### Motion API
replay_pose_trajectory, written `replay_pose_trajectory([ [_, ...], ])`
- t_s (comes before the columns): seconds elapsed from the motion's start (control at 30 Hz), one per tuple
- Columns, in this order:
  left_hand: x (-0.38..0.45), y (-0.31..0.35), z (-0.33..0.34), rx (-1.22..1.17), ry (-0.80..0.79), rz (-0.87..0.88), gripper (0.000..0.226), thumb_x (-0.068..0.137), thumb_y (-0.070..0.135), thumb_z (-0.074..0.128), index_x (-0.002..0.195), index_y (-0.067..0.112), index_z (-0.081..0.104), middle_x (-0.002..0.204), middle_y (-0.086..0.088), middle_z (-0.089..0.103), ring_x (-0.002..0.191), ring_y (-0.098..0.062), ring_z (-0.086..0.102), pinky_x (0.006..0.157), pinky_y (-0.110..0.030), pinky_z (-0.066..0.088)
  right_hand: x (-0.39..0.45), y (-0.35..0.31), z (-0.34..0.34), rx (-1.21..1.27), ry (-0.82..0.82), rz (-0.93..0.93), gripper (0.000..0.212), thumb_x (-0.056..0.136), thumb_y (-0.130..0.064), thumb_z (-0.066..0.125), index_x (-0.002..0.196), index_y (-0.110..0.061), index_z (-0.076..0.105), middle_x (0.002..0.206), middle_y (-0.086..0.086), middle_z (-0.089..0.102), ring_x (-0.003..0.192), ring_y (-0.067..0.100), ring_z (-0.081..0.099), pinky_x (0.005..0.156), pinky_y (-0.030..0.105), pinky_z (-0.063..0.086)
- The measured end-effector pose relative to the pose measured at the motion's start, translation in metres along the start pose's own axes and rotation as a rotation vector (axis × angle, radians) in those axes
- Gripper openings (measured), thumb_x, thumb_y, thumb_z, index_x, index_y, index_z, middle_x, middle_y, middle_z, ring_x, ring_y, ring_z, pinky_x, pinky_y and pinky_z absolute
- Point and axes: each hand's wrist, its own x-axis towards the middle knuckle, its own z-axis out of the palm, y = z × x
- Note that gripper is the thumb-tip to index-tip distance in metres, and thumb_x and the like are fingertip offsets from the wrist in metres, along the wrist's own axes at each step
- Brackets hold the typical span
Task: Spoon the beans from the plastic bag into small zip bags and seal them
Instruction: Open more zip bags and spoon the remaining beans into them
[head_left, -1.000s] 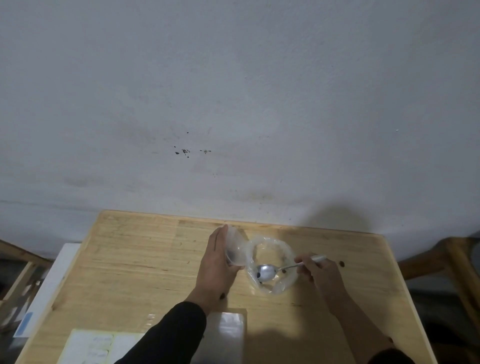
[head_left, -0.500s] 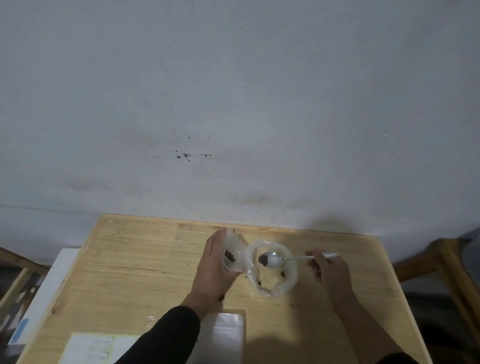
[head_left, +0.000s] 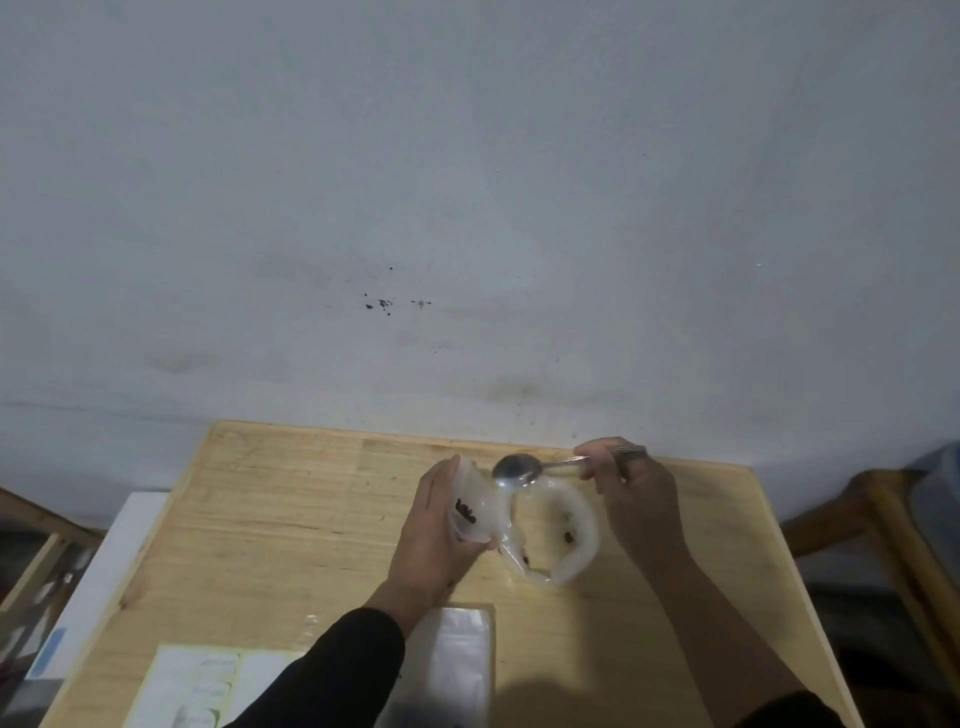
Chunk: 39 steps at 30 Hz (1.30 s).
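So the beans (head_left: 465, 511) are split up right now: a small dark clump sits inside the zip bag (head_left: 475, 512), and a few more lie loose in the plastic bag (head_left: 569, 535), which is rolled down into a ring on the table (head_left: 291, 525), just right of the zip bag and touching it. The left hand (head_left: 431, 540) holds the zip bag upright, fingers curled round its left side and thumb underneath at the front, mouth facing up and toward the spoon. The spoon (head_left: 517, 466) hovers at the far edge of the zip bag's mouth, bowl looking empty as far as I can tell. The right hand (head_left: 631, 488) pinches the handle, fingers clenched round it, a ring on one finger.

Closer to the camera there's a stack of flat clear bags (head_left: 460, 660), partly under the left sleeve (head_left: 332, 675), and a pale sheet with labels (head_left: 202, 686) at the near left edge. Wooden chair (head_left: 883, 519) off to the right, white box (head_left: 114, 571) to the left of the table, stained wall (head_left: 467, 208) behind.
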Motion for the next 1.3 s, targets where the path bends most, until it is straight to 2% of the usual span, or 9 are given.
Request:
replay_pose_trajectory([
  [0.07,-0.004,-0.001,0.001,0.015,-0.025,0.000,0.106,0.058,0.032,0.088,0.143,0.020,0.027,0.127,0.022,0.025,0.117,0.009,0.025,0.088,0.010,0.017,-0.002,0.009,-0.009,-0.037,0.051,0.035,0.020,0.091,-0.011,0.054,0.077,-0.014,0.067,0.062,-0.005,0.060,0.063,-0.006,0.056,0.059,0.004,0.037],
  [0.3,-0.008,-0.006,0.012,0.038,-0.058,-0.019,0.105,0.061,0.029,0.087,0.145,0.022,0.023,0.128,0.023,0.023,0.117,0.012,0.023,0.086,0.011,0.017,-0.027,0.050,-0.014,-0.155,-0.065,0.118,0.023,0.090,-0.003,0.055,0.072,-0.015,0.063,0.058,-0.007,0.057,0.060,-0.008,0.054,0.058,0.003,0.036],
  [0.47,-0.003,-0.008,0.017,0.049,-0.072,-0.029,0.106,0.061,0.034,0.086,0.145,0.022,0.023,0.133,0.018,0.026,0.116,0.012,0.025,0.084,0.011,0.019,-0.032,0.064,-0.009,-0.101,-0.040,0.226,0.022,0.092,-0.009,0.055,0.075,-0.016,0.066,0.059,-0.005,0.061,0.060,-0.007,0.056,0.059,0.003,0.038],
  [0.77,0.001,-0.010,0.018,0.055,-0.076,-0.029,0.102,0.063,0.047,0.082,0.144,0.022,0.025,0.136,0.015,0.030,0.115,0.014,0.027,0.088,0.010,0.019,-0.041,0.076,0.012,0.014,-0.031,0.390,0.024,0.092,-0.018,0.055,0.075,-0.024,0.071,0.063,-0.007,0.070,0.064,0.004,0.064,0.060,0.017,0.047],
  [0.83,0.001,-0.007,0.017,0.031,-0.065,-0.018,0.097,0.063,0.046,0.082,0.140,0.029,0.025,0.128,0.022,0.028,0.112,0.020,0.030,0.084,0.010,0.021,-0.041,0.077,0.012,0.036,-0.041,0.404,0.021,0.091,-0.019,0.057,0.077,-0.022,0.072,0.061,-0.010,0.070,0.060,0.002,0.065,0.058,0.015,0.049],
  [0.97,0.002,-0.002,0.015,0.003,-0.036,-0.018,0.090,0.065,0.049,0.080,0.136,0.033,0.028,0.125,0.023,0.031,0.115,0.025,0.025,0.084,0.009,0.023,-0.039,0.078,0.012,0.128,-0.072,0.455,0.017,0.091,-0.019,0.058,0.086,-0.012,0.073,0.068,-0.001,0.073,0.063,0.012,0.069,0.057,0.020,0.054],
  [1.07,0.003,0.003,0.012,-0.014,0.001,-0.021,0.079,0.067,0.037,0.082,0.125,0.041,0.029,0.116,0.031,0.031,0.109,0.030,0.024,0.080,0.010,0.024,-0.037,0.076,0.009,0.195,-0.027,0.480,0.018,0.091,-0.015,0.057,0.086,-0.009,0.073,0.068,0.002,0.072,0.051,0.001,0.061,0.049,0.012,0.046],
  [1.13,0.005,0.006,0.008,-0.035,0.025,-0.010,0.080,0.066,0.028,0.084,0.119,0.044,0.025,0.112,0.033,0.029,0.106,0.033,0.024,0.079,0.010,0.024,-0.035,0.076,0.006,0.212,0.026,0.492,0.019,0.092,-0.012,0.056,0.085,-0.009,0.073,0.066,0.001,0.071,0.043,-0.002,0.052,0.045,0.010,0.042],
  [1.3,0.009,-0.004,0.005,0.013,0.016,-0.032,0.095,0.060,0.025,0.087,0.138,0.028,0.031,0.126,0.021,0.030,0.108,0.018,0.026,0.083,0.011,0.019,-0.029,0.077,-0.006,0.264,0.126,0.517,0.019,0.091,-0.014,0.056,0.081,-0.008,0.071,0.056,-0.003,0.068,0.040,0.001,0.045,0.039,0.013,0.038],
])
